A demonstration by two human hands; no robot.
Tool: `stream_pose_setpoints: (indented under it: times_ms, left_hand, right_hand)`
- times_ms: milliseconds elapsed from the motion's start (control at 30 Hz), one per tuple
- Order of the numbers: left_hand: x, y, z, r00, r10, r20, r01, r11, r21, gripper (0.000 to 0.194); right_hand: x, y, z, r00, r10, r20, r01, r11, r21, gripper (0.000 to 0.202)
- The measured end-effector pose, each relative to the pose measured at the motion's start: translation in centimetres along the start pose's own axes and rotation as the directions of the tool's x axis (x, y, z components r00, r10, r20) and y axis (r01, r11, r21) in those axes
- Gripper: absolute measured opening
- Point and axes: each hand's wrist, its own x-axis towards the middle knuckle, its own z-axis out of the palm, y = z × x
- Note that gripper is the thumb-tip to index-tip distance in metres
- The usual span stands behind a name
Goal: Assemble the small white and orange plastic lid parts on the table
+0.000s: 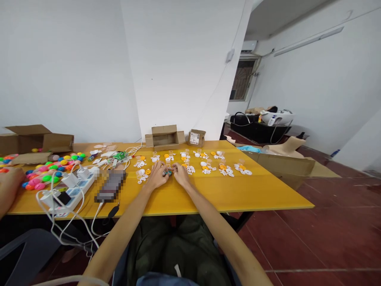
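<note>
Over the yellow-orange table [226, 194], my left hand [157, 176] is closed, its fingertips at a small teal round piece [168, 172]. My right hand [180, 174] is pinched just to the right of that piece; whatever lies between its fingertips is too small to tell. In front of and beside both hands are several little groups of white discs with holes, orange rings and clear plastic cups. One such group, with an orange ring [148, 172], lies left of my left hand. Another, with white discs [190, 170], is right of my right hand.
An open cardboard box [165, 140] and a small carton [197, 138] stand at the wall. Leftward lie a phone [110, 186], a power strip [77, 193] with tangled cables, and colourful balls [47, 178]. Another person's hand [10, 188] rests at the far left.
</note>
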Motion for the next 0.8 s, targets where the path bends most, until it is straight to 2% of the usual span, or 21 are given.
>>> stream_pose_setpoints:
  times_ms: [267,533,800]
  left_hand:
    - [0.04,-0.14,0.14,1.000,-0.009,0.025,0.009,1.000,-0.006,0.012]
    - [0.31,0.17,-0.27,0.997,-0.066,0.038,0.068,0.995,-0.072,0.007]
    - [0.58,0.52,-0.70,0.995,-0.087,0.049,0.092,0.988,-0.122,0.006]
  right_hand:
    - [-0.12,-0.29,-0.16,0.998,-0.027,0.058,0.025,1.000,0.018,0.030]
    - [-0.15,0.14,-0.16,0.989,-0.126,0.077,0.132,0.988,-0.076,0.031]
    - [-0.31,-0.04,0.06,0.988,-0.138,0.074,0.146,0.981,-0.125,0.030]
